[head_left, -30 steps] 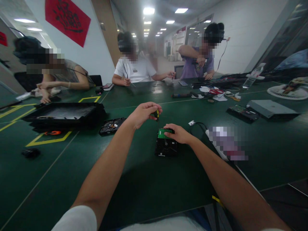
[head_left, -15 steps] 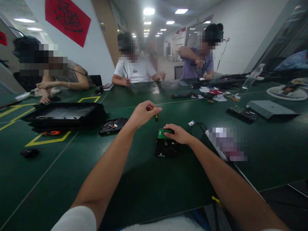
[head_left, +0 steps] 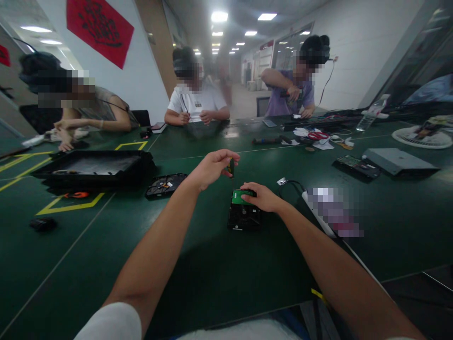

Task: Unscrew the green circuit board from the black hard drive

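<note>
A black hard drive [head_left: 245, 218] with a green circuit board [head_left: 239, 196] at its far end lies on the dark green table before me. My left hand [head_left: 220, 166] grips the handle of a small yellow-and-black screwdriver [head_left: 231, 167], held upright above the drive's far left corner. Its thin shaft points down at that corner; whether the tip touches is too small to tell. My right hand [head_left: 260, 196] is closed over the drive's far right part, with fingers on the far edge and thumb across the green board, gripping it.
Left of the drive lie another opened drive [head_left: 166, 185] and a black tray [head_left: 94, 165]. To the right are a white power strip [head_left: 320, 217], a circuit-board device [head_left: 356, 167] and a grey box [head_left: 399, 161]. Several people sit across the table, one holding a tool [head_left: 292, 94].
My left fingers have shifted around the screwdriver handle, opening out and rising slightly at its top. My right hand and the drive stay put. Across the table, one person's hands have come together.
</note>
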